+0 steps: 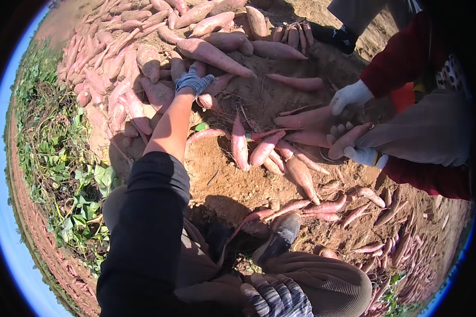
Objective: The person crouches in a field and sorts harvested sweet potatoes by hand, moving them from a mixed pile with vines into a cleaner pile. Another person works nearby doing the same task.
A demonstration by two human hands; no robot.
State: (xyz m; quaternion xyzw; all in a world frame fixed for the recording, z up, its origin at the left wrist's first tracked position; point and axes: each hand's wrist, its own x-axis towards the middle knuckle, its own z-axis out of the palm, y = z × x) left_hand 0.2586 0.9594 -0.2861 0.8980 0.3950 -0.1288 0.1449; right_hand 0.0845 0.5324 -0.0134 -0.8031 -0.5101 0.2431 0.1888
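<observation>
My left hand [193, 82], in a grey-blue striped knit glove, reaches into a heap of pink-skinned sweet potatoes. It touches a sweet potato [199, 68] beyond its fingers; the thumb stands out to the right, and whether the fingers grip is hidden. A long, thick sweet potato [214, 56] lies just past the hand, and another [157, 94] sits to its left. At the bottom of the view, my right hand [278, 296], in a striped glove, rests with nothing visible in it against my bent leg [321, 277].
At the right, a co-worker's white-gloved hands [351, 97] handle a sweet potato [350, 140]. Loose sweet potatoes [240, 142] lie on dry soil [210, 170] between us. Green vines [79, 190] border the left. My shoe [279, 237] is close to thin roots.
</observation>
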